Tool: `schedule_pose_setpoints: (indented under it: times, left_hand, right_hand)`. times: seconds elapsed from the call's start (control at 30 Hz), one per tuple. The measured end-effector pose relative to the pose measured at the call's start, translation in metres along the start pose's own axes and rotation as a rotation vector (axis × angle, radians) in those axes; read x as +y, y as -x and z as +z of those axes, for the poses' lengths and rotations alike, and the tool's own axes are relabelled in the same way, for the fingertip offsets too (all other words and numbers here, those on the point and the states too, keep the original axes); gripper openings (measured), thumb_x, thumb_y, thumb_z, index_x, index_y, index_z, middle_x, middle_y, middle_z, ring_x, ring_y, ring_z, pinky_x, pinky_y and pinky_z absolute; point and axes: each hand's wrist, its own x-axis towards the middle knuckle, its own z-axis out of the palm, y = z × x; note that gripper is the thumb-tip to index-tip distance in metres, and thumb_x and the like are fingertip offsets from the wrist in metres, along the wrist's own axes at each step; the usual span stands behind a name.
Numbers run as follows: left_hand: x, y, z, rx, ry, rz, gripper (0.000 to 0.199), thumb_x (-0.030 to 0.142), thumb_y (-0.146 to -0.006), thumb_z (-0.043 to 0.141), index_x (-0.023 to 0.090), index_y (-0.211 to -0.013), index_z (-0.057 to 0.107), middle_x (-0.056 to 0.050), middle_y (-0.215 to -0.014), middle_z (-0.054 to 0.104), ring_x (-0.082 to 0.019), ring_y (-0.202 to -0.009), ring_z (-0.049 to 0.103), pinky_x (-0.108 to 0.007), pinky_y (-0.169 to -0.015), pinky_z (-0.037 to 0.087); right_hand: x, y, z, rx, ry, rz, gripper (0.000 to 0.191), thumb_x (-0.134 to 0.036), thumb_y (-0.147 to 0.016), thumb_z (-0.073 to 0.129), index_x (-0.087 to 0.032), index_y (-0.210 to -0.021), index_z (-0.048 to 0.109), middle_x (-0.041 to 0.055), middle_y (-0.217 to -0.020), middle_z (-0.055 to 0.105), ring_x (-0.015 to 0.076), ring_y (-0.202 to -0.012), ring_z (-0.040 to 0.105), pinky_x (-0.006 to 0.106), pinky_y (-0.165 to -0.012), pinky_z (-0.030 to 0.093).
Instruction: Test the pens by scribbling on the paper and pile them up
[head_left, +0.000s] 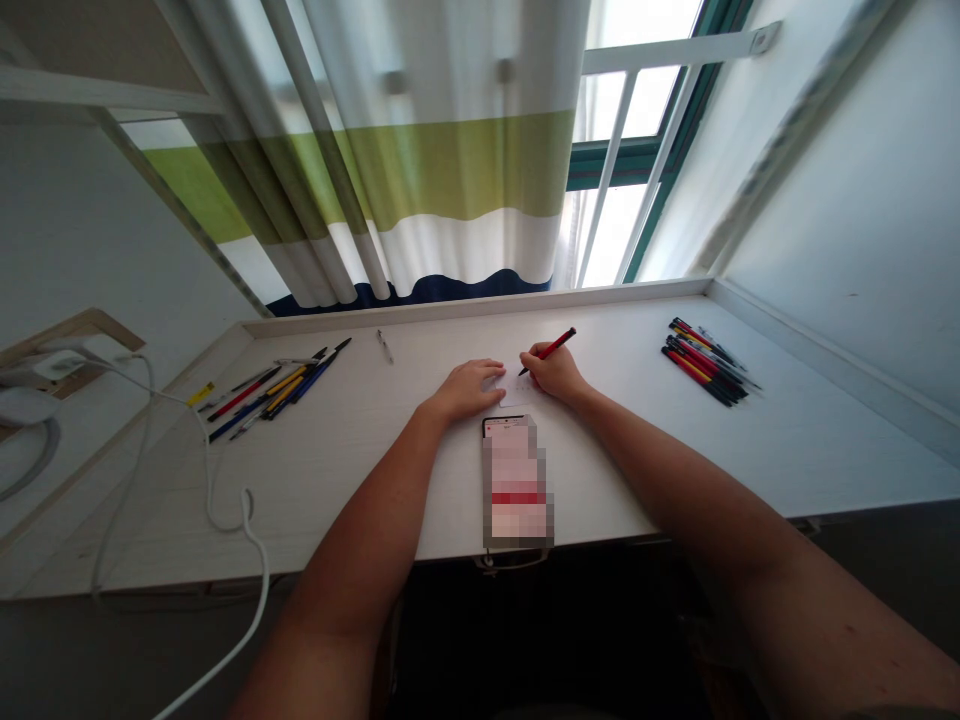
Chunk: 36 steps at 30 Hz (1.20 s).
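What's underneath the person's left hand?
The left hand rests palm-down at the left side of a small white paper, over the white desk. Whatever lies beneath the palm is covered; I can't tell whether the paper reaches under it.

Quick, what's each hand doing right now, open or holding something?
Left hand: open, palm down at the edge of the paper.
Right hand: closed, holding a red-and-black pen.

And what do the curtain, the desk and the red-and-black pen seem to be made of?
Curtain: matte-looking fabric, hanging in soft folds. Desk: perhaps painted wood, satiny, with faint grain lines. Pen: probably plastic, brightly coloured; finish too small to tell.
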Motion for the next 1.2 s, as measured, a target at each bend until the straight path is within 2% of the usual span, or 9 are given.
schedule_pose_setpoints:
  times: [0.17,0.3,0.37,0.4,0.47,0.53,0.83,1.03,1.2]
  left_hand:
    - [-0.001,0.0,0.001,0.006,0.004,-0.013,0.057,0.044,-0.091,0.06,0.019,-0.142,0.066,-0.009,-0.155,0.058,-0.028,-0.147,0.049,-0.041,-0.127,0.033]
    - [0.0,0.001,0.001,0.001,0.006,-0.023,0.058,0.045,-0.092,0.059,0.018,-0.143,0.065,-0.009,-0.156,0.057,-0.028,-0.146,0.05,-0.043,-0.127,0.032]
    - [0.0,0.002,0.001,0.005,0.004,-0.027,0.058,0.045,-0.092,0.059,0.019,-0.143,0.065,-0.008,-0.156,0.058,-0.028,-0.146,0.05,-0.043,-0.127,0.033]
    - [0.001,0.002,0.001,0.007,0.002,-0.031,0.058,0.045,-0.092,0.058,0.02,-0.143,0.065,-0.008,-0.156,0.058,-0.028,-0.146,0.05,-0.043,-0.127,0.032]
    - [0.001,0.002,0.0,0.01,-0.005,-0.039,0.057,0.045,-0.092,0.058,0.02,-0.143,0.065,-0.007,-0.156,0.057,-0.028,-0.146,0.05,-0.043,-0.128,0.032]
    - [0.002,0.003,0.001,0.01,-0.011,-0.04,0.057,0.045,-0.092,0.058,0.021,-0.143,0.065,-0.007,-0.156,0.057,-0.028,-0.146,0.05,-0.044,-0.128,0.031]
    - [0.001,0.003,0.001,0.007,-0.021,-0.03,0.056,0.046,-0.094,0.055,0.021,-0.144,0.064,-0.007,-0.157,0.056,-0.028,-0.147,0.048,-0.046,-0.128,0.029]
    - [-0.001,0.002,0.001,0.01,-0.064,0.008,0.052,0.044,-0.096,0.055,0.021,-0.143,0.064,-0.008,-0.156,0.057,-0.028,-0.147,0.047,-0.047,-0.127,0.031]
    - [0.016,0.0,0.003,0.141,-0.03,0.112,0.046,0.042,-0.101,0.051,0.02,-0.14,0.064,-0.008,-0.154,0.058,-0.027,-0.15,0.042,-0.047,-0.128,0.031]
  right_hand:
    - [0.005,-0.005,-0.004,0.137,-0.025,-0.02,0.026,-0.031,-0.083,0.062,-0.022,-0.06,0.055,-0.0024,-0.049,0.054,0.0135,-0.048,0.05,0.025,-0.051,0.041]
    - [0.007,-0.01,-0.025,0.268,-0.074,0.019,0.027,-0.037,-0.087,0.063,-0.02,-0.067,0.059,-0.0014,-0.052,0.051,0.0137,-0.045,0.047,0.027,-0.045,0.04]
    - [0.007,-0.01,-0.036,0.248,-0.097,0.077,0.023,-0.036,-0.085,0.066,-0.016,-0.094,0.069,-0.0023,-0.053,0.053,0.0144,-0.041,0.045,0.028,-0.041,0.04]
    - [0.006,-0.009,-0.041,0.216,-0.1,0.092,0.036,-0.033,-0.083,0.067,-0.014,-0.114,0.068,-0.0032,-0.053,0.055,0.0151,-0.04,0.046,0.028,-0.04,0.04]
    - [0.004,-0.006,-0.045,0.137,-0.081,0.078,0.068,-0.024,-0.08,0.065,-0.015,-0.146,0.052,-0.0057,-0.053,0.054,0.0171,-0.04,0.048,0.029,-0.04,0.042]
    - [0.001,-0.002,-0.045,0.06,-0.047,0.038,0.081,-0.018,-0.078,0.061,-0.017,-0.156,0.041,-0.0076,-0.051,0.052,0.0188,-0.041,0.052,0.03,-0.043,0.045]
    - [0.003,-0.002,-0.043,-0.039,0.278,-0.008,0.083,-0.017,-0.084,0.058,-0.015,-0.163,0.031,-0.0001,-0.069,0.065,0.0211,-0.06,0.064,0.034,-0.067,0.053]
    - [0.008,-0.008,-0.068,0.024,0.757,-0.042,0.04,-0.025,-0.092,0.063,-0.023,-0.132,0.069,0.0123,-0.105,0.076,0.0268,-0.094,0.068,0.035,-0.08,0.05]
    - [0.007,0.005,-0.093,0.067,0.94,0.112,0.025,-0.022,-0.097,0.056,-0.016,-0.109,0.077,0.0186,-0.104,0.076,0.0296,-0.092,0.07,0.037,-0.079,0.051]
